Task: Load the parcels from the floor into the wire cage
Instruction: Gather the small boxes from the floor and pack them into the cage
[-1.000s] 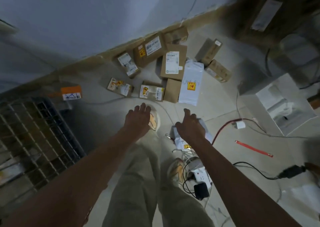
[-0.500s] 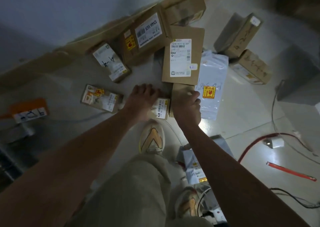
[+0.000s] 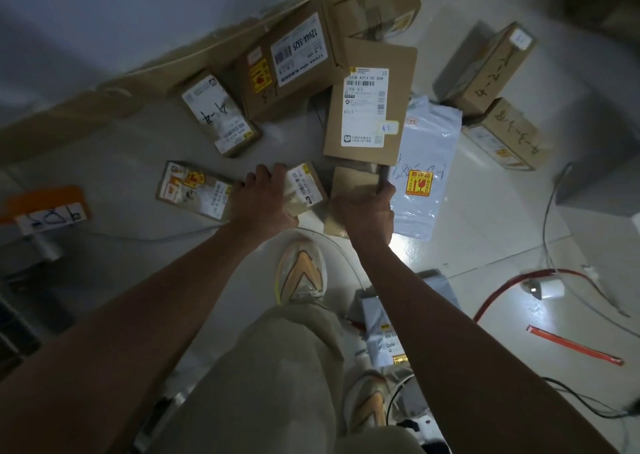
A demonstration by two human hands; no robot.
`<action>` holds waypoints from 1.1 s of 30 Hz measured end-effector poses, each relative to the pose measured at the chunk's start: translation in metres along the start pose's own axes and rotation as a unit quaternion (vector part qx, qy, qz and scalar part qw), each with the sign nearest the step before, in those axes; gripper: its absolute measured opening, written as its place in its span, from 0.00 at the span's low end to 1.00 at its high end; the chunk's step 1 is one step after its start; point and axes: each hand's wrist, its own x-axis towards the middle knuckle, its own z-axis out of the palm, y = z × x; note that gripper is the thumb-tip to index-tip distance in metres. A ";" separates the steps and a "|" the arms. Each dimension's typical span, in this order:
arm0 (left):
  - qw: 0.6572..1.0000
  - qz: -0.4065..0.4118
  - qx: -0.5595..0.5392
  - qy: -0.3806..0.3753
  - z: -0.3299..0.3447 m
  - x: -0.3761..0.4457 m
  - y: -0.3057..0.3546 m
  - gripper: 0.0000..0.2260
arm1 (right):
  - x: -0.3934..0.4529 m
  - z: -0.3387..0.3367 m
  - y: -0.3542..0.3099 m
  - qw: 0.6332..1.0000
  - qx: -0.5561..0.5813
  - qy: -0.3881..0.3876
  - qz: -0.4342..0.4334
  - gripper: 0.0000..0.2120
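Left hand [image 3: 264, 200] grips small labelled box [image 3: 304, 186], right hand [image 3: 365, 211] grips plain box [image 3: 353, 185]; side by side mid-frame, long axes pointing up-frame.

Matt cardboard parcels [image 3: 370, 107] (glossy floor [image 3: 485, 238])

My left hand [image 3: 265, 197] covers most of the small labelled box [image 3: 304, 186], so only part of its label shows. My right hand [image 3: 363, 211] hides the near end of the plain brown box [image 3: 353, 179], whose far end lies under the flat carton [image 3: 370, 103]. My right arm crosses the grey mailer [image 3: 381, 332]. The labels' print is too small to read.
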 end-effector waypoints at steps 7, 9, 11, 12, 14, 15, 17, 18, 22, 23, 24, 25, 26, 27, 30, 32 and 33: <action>0.896 -0.214 -0.389 -0.013 0.009 -0.016 0.005 0.42 | -0.003 0.018 0.021 0.970 0.206 -0.126 0.012 0.28; 0.856 -0.223 -0.465 -0.027 0.013 -0.025 0.001 0.41 | -0.003 0.013 0.014 0.971 0.187 -0.147 -0.022 0.27; 0.828 -0.231 -0.511 -0.014 0.012 -0.038 0.002 0.40 | -0.006 0.005 0.008 0.978 0.126 -0.152 -0.072 0.28; 0.814 -0.233 -0.532 -0.003 0.011 -0.047 0.004 0.39 | -0.012 0.001 0.005 0.980 0.093 -0.147 -0.097 0.29; 0.786 -0.232 -0.572 0.016 0.001 -0.070 0.014 0.37 | -0.027 -0.011 -0.002 0.981 0.068 -0.127 -0.130 0.33; 0.768 -0.237 -0.594 0.020 -0.008 -0.083 0.019 0.35 | -0.040 -0.021 -0.007 0.980 0.078 -0.118 -0.138 0.32; 0.735 -0.257 -0.627 0.023 -0.032 -0.116 0.026 0.30 | -0.067 -0.045 -0.016 0.975 0.106 -0.105 -0.167 0.24; 0.723 -0.268 -0.637 0.024 -0.044 -0.134 0.029 0.28 | -0.081 -0.058 -0.019 0.969 0.115 -0.105 -0.190 0.20; 0.684 -0.281 -0.673 0.027 -0.099 -0.215 0.036 0.26 | -0.150 -0.112 -0.030 0.948 0.077 -0.128 -0.282 0.20; 0.672 -0.277 -0.686 0.033 -0.113 -0.236 0.038 0.27 | -0.173 -0.125 -0.031 0.944 0.075 -0.144 -0.288 0.20; 0.656 -0.272 -0.703 0.044 -0.127 -0.258 0.040 0.28 | -0.196 -0.139 -0.031 0.940 0.077 -0.157 -0.292 0.20; 0.648 -0.268 -0.711 0.057 -0.141 -0.280 0.042 0.28 | -0.221 -0.152 -0.030 0.937 0.079 -0.163 -0.300 0.19; 0.639 -0.270 -0.716 0.072 -0.155 -0.303 0.045 0.26 | -0.245 -0.166 -0.028 0.933 0.081 -0.162 -0.312 0.19; 0.631 -0.274 -0.721 0.083 -0.169 -0.326 0.049 0.26 | -0.270 -0.178 -0.024 0.929 0.081 -0.159 -0.323 0.19; 0.609 -0.276 -0.736 0.105 -0.204 -0.396 0.059 0.35 | -0.342 -0.212 -0.011 0.924 0.092 -0.165 -0.332 0.18; 0.608 -0.288 -0.731 0.116 -0.221 -0.440 0.066 0.42 | -0.386 -0.230 0.002 0.925 0.103 -0.168 -0.325 0.18; 0.607 -0.296 -0.727 0.121 -0.227 -0.459 0.069 0.42 | -0.407 -0.237 0.008 0.926 0.108 -0.168 -0.321 0.18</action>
